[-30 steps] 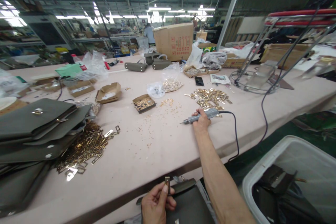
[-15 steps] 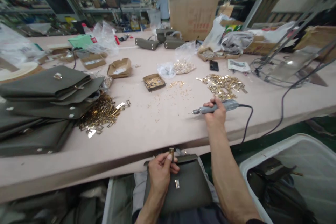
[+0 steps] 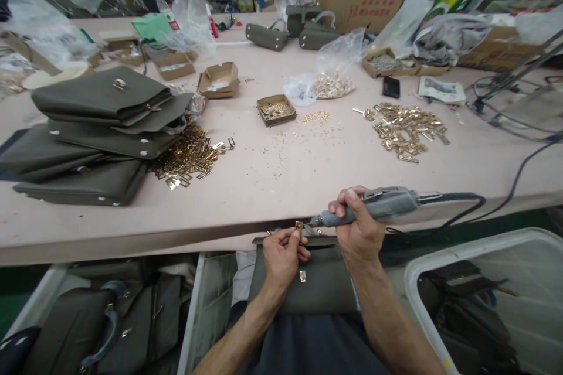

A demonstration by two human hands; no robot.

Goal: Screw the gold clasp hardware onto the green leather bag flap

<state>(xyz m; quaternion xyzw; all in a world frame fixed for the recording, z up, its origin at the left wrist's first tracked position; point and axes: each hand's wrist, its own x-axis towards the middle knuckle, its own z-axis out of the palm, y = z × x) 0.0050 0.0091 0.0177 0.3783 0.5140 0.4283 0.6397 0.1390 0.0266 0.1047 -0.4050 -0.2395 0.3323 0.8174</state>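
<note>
My right hand [image 3: 358, 217] is wrapped round a grey electric screwdriver [image 3: 387, 204], whose tip points left. That tip is close to a small gold metal plate [image 3: 299, 227]; whether they touch I cannot tell. Thumb and fingers of my left hand [image 3: 282, 252] pinch the plate at the top edge of a dark olive handbag [image 3: 316, 296]. The bag rests on my lap against the table edge, and a shiny metal clasp piece [image 3: 302, 276] sits on its front.
Stacked olive bags [image 3: 101, 99] stand at the left beside a pile of gold frames [image 3: 189, 152]. Gold plates [image 3: 407, 126] lie at the right. A small box of screws [image 3: 275, 110] is mid-table. Plastic bins [image 3: 413, 269] flank my lap; the screwdriver cord [image 3: 461, 199] trails right.
My right hand has brought the screwdriver down from above the table towards the plate in my left hand. The left hand keeps its pinch. The view has tilted downward.
</note>
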